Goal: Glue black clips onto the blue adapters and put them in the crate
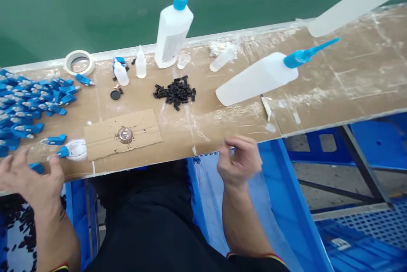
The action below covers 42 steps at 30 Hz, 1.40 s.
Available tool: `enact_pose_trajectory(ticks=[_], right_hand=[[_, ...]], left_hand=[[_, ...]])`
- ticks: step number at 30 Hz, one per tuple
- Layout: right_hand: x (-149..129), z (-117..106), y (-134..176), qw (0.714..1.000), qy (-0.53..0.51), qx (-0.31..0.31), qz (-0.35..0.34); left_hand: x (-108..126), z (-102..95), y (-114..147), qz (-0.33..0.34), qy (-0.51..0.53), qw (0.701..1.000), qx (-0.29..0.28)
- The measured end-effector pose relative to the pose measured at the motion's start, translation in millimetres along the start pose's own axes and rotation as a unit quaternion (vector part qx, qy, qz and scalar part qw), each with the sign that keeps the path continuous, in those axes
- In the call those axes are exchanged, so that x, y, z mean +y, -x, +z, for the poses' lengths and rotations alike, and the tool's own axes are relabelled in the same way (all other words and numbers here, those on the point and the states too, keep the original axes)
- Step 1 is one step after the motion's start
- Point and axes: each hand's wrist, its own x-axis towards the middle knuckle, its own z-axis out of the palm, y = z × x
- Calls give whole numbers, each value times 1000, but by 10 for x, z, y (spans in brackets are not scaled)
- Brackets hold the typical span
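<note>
My left hand (34,176) is over the table's front left edge with its fingers spread. Small blue plastic pieces lie around it: one blue piece (57,139) just beyond the fingers, another blue piece (37,168) beneath the hand. Close to the thumb tip is a blue piece (63,152), beside a white round smear. A big heap of the same blue pieces (22,106) spreads behind this hand. My right hand (241,159) is curled in a pinch above the front edge, over a blue bin; what is between its fingers, if anything, I cannot make out.
A cardboard strip (143,130) carries a round brown puddle (125,135). Behind it are a pile of black pieces (175,91), an upright white bottle (173,34), a lying white bottle (254,79), small bottles (140,64) and a tape roll (68,66). Blue bins (280,204) stand below.
</note>
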Motion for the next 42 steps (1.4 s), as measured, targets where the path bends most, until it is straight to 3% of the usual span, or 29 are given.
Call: enact_pose_trajectory(ticks=[3,7,11,14,16,18,19,21,23,24,25,28,30,35,42], right_hand=[[-333,437,-485,982,22,-168,-86],[-420,866,-741,952,116,-280,-41],[-334,1029,-747,940,159,-300,-7],[-309,1038,-743,940,155,-305,-8],[-350,998,-729,947,127,-294,-8],[-462,930,-678,959,57,-277,13],[-549,892,-634,963,8,-270,25],[-784,816,-518,959,-90,-269,20],[-1063,751,-391,940,-174,-288,-51],[-1201,726,-334,926,-206,-301,-101],[-1326,709,-284,908,-234,-312,-151],[-1564,704,-176,865,-286,-327,-250],[-1598,733,-125,858,-298,-318,-273],[-1511,816,-15,863,-299,-299,-277],[-1574,867,14,865,-332,-317,-201]], left_hand=[[35,133,32,17,-31,998,47],[12,149,157,16,-29,999,43],[-52,127,234,18,-36,999,31],[-21,128,242,8,7,997,81],[94,111,244,-2,128,981,149],[285,76,269,-29,317,931,180],[398,58,295,-52,410,897,160],[632,46,377,-125,555,822,10],[846,90,485,-165,640,730,-174],[938,133,537,-162,655,697,-243],[1018,184,584,-151,650,685,-294],[1194,324,663,-122,557,725,-387],[1267,368,667,-115,513,753,-395],[1324,350,644,-54,515,796,-314],[1283,339,669,69,484,850,-198]])
